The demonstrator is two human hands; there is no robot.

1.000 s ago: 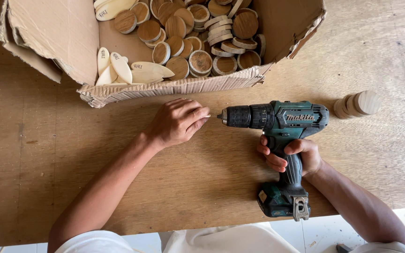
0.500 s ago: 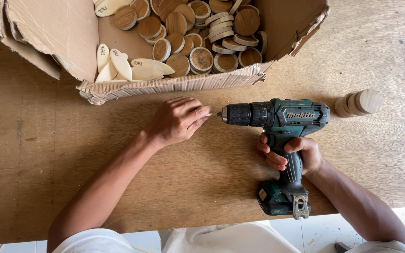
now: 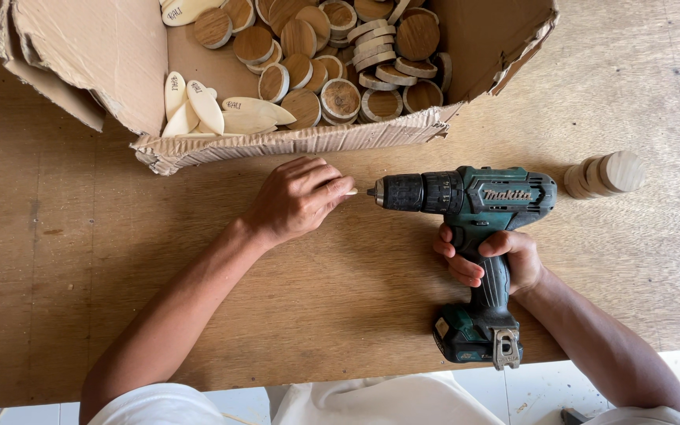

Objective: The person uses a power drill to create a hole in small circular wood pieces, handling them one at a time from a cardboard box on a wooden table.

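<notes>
Teal drill (image 3: 466,197) lying centre on wooden table (image 3: 57,260), right hand (image 3: 491,258) gripping its handle, left hand (image 3: 297,198) at nine o'clock pinching small piece (image 3: 350,191) against bit, cardboard box (image 3: 80,55) of discs at twelve.

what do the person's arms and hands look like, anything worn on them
Both arms are bare from wrist to upper arm. The left hand and right hand show no gloves, rings, watch or bands. Short white sleeves show at the shoulders, at the bottom edge.
</notes>
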